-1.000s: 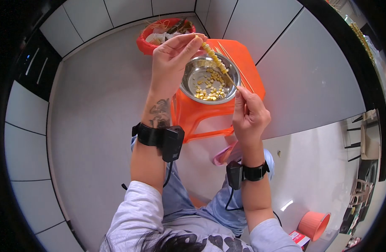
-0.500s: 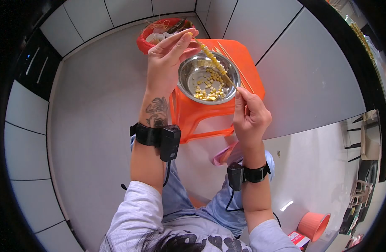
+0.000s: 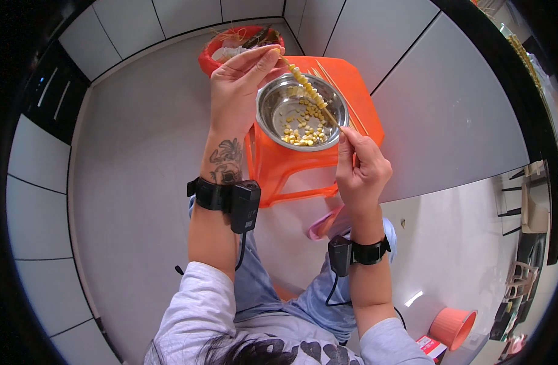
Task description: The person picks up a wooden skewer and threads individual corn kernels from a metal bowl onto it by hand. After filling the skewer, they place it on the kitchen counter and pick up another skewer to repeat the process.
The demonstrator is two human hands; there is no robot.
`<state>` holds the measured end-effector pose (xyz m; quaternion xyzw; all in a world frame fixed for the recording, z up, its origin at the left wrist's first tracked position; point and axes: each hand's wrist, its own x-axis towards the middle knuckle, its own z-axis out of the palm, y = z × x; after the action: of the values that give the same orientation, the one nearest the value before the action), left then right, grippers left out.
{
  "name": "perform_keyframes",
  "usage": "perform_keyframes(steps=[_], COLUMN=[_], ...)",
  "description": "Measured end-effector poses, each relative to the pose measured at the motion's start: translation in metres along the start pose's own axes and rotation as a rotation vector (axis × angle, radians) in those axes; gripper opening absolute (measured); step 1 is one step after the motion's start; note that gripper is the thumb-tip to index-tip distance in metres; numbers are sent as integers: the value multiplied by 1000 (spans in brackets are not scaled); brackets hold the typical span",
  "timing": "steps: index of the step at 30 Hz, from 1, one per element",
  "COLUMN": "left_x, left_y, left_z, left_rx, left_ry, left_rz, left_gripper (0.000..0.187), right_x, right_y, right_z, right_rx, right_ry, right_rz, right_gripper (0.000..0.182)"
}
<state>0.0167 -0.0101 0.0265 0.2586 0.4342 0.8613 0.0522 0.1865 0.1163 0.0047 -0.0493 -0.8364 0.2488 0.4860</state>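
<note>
A thin wooden skewer (image 3: 332,117) slants above the steel bowl (image 3: 262,119), threaded with a row of yellow corn kernels (image 3: 307,87). My right hand (image 3: 364,165) pinches its lower end between thumb and fingers. At the upper end my left hand (image 3: 241,79) is closed in a pinch, with a yellow corn kernel (image 3: 277,51) between thumb and fingertips at the skewer's tip. Loose corn kernels (image 3: 304,135) lie in the bottom of the bowl, which stands on an orange plastic stool (image 3: 365,104).
Bare skewers (image 3: 346,100) lie on the stool, right of the bowl. Behind my left hand is a red basket (image 3: 207,61) with a lining and husk-like scraps. A pink slipper (image 3: 323,226) shows below the stool, and a pink bin (image 3: 454,327) stands at lower right.
My left hand has shifted very slightly left. The skewer and my right hand stay almost where they were.
</note>
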Motion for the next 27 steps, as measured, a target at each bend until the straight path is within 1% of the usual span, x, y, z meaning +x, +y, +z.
perform_keyframes(steps=[4,7,9,12,16,19,21,22,24,27], left_x=[0,0,1,1,0,1,1,2,4,5], left_y=[2,4,6,6,7,8,7,6,5,5], left_z=[2,-1,-3,-4,-6,-9,-13,-15,-20,-25], left_rx=[-57,-19,57,87,103,88,24,24,-158,-212], left_ry=[2,0,-48,-71,-100,-124,-154,-154,-207,-250], left_rz=[3,-13,-21,-25,-38,-84,-147,-148,-220,-273], left_gripper=[20,20,19,19,19,19,18,18,17,17], right_x=[1,1,2,2,0,0,0,0,-1,-2], right_y=[-1,0,1,3,3,2,2,3,2,3], right_z=[-2,-4,-5,-5,-5,-5,-4,-4,-2,-1], right_rx=[-1,-35,-35,-34,-36,-47,-39,-39,-25,-25], right_ry=[-13,-29,-26,-17,-25,-29,-20,-21,-9,-20], right_rz=[8,-16,-13,-20,7,16,2,2,-15,-10], right_gripper=[16,16,15,15,14,14,14,14,15,15])
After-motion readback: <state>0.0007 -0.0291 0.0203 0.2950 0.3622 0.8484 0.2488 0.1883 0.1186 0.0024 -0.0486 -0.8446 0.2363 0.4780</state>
